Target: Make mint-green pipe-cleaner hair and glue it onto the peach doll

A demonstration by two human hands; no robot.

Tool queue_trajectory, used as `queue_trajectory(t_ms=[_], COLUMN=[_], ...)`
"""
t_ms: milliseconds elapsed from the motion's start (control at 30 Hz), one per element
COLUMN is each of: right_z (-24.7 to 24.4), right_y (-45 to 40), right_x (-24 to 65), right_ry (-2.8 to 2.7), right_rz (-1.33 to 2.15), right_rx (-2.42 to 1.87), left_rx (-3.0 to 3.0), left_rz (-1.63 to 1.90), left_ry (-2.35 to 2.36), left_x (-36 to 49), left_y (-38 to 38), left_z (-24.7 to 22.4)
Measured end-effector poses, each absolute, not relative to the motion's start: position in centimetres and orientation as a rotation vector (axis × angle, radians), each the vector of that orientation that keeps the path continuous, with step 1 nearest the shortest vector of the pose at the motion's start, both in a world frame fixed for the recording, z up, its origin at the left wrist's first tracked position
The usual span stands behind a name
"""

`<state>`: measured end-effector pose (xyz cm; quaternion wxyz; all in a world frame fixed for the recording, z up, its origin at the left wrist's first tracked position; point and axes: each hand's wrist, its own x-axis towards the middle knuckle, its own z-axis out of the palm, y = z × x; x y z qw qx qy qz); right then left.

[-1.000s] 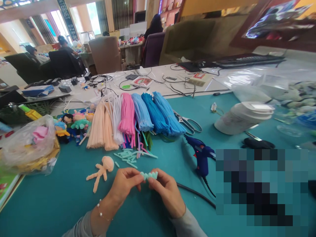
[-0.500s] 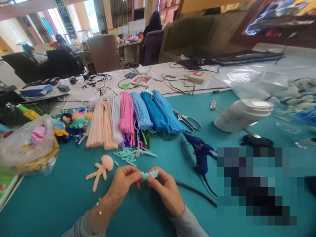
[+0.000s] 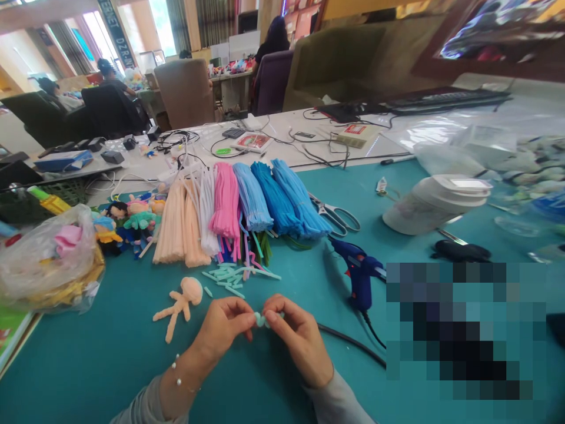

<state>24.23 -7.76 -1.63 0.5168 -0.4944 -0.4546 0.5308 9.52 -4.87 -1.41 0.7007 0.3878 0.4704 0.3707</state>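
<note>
Between my two hands is a small mint-green piece of bent pipe cleaner [image 3: 260, 320], mostly covered by the fingertips. My left hand [image 3: 229, 323] pinches its left end. My right hand [image 3: 300, 333] grips the other end between thumb and fingers. To the left lies a peach pipe-cleaner doll figure [image 3: 179, 306] with a round head and bare limbs. Just beyond my hands is a scatter of cut mint pipe-cleaner pieces [image 3: 227, 278]. Bundles of peach [image 3: 174, 227], pink [image 3: 225, 203] and blue pipe cleaners [image 3: 282, 200] lie behind them.
A blue glue gun [image 3: 359, 277] rests on the right, its cable running forward. Scissors [image 3: 338, 215] lie behind it, near a tilted white cup [image 3: 435, 203]. Finished small dolls [image 3: 139, 215] and a plastic bag [image 3: 53, 256] are at left. People sit at desks in the background.
My right hand's fingers have moved left and closed over more of the mint piece, bringing the hands' fingertips closer together. The doll figure and the bundles lie where they were.
</note>
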Motion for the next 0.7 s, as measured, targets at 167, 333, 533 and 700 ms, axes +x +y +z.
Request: queue_trajectory(t_ms=[167,333,533,700], right_z=[-1.2,-1.22,-0.87,-0.76], right_y=[-7.8,-7.74,-7.84,-8.01], right_x=[24.37,24.28,24.05,24.02], right_ry=[-1.1,-1.053,-0.972,-1.032], right_rz=[1.396,1.576,1.628,1.503], right_rx=[-1.17,-1.12,-1.092,-1.109], left_rx=[0.823,0.714,0.689,0.683], left_rz=[0.799,0.719,0.71,0.709], left_ry=[1.005,0.946,0.915,0.929], left_x=[9.54,9.5,9.48,9.48], left_y=[-4.98,-5.07,-5.12,-5.14], left_z=[-1.42,-0.88,-0.96,-0.97])
